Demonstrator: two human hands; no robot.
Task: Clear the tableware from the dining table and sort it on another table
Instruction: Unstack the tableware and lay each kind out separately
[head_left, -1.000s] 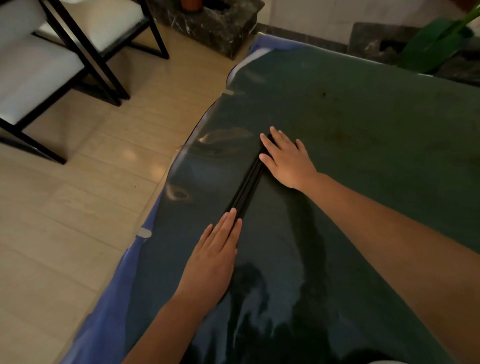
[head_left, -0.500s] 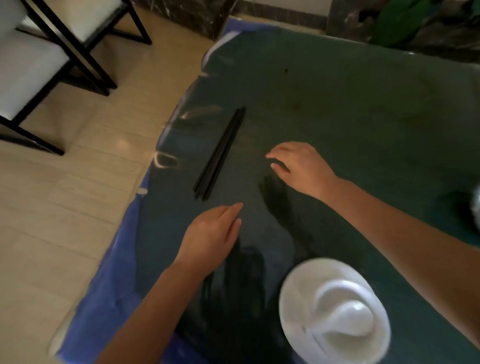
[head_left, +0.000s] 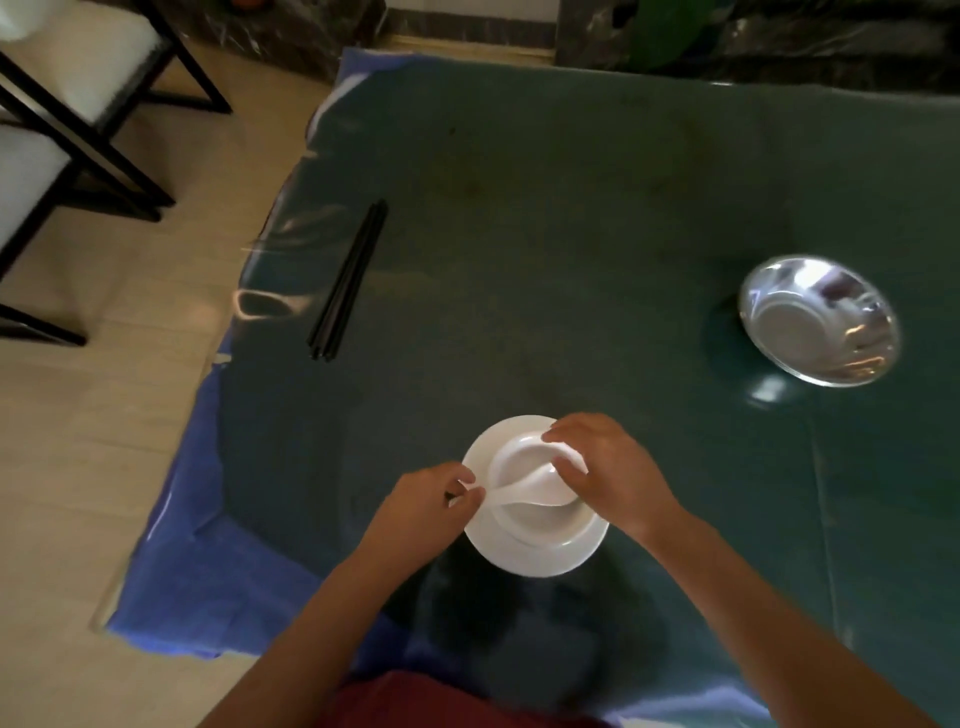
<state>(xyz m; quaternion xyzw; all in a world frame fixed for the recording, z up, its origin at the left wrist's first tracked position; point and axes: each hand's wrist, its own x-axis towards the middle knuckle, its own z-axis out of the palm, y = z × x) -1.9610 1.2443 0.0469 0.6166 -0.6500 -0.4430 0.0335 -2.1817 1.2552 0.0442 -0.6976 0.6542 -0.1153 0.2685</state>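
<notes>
Nearest the viewer, a white plate (head_left: 535, 556) is shown on the dark green tabletop (head_left: 571, 218), with a white bowl (head_left: 524, 467) stacked on it and a white spoon (head_left: 524, 488) laid in the bowl. The spoon's long axis runs roughly left to right, its handle directed toward the left hand (head_left: 431, 504), by which the handle end is pinched between curled fingers. The bowl's far-right rim is gripped by the right hand (head_left: 608, 467), thumb inside and fingers over the edge. The left hand is thus the nearer to the spoon handle, and removal of the spoon toward the left is judged to be the step in hand.

Farther away and to the left, a bundle of black chopsticks (head_left: 349, 280) is seen lying near the tabletop's left edge, its long axis pointing away from the viewer and slightly rightward, well apart from both hands. At far right, a steel bowl (head_left: 820, 321) is set alone.

Compared with half a second ago, both hands, then relaxed and holding nothing just beside the chopsticks, have been brought to the plate stack; the chopsticks lie as aligned.
</notes>
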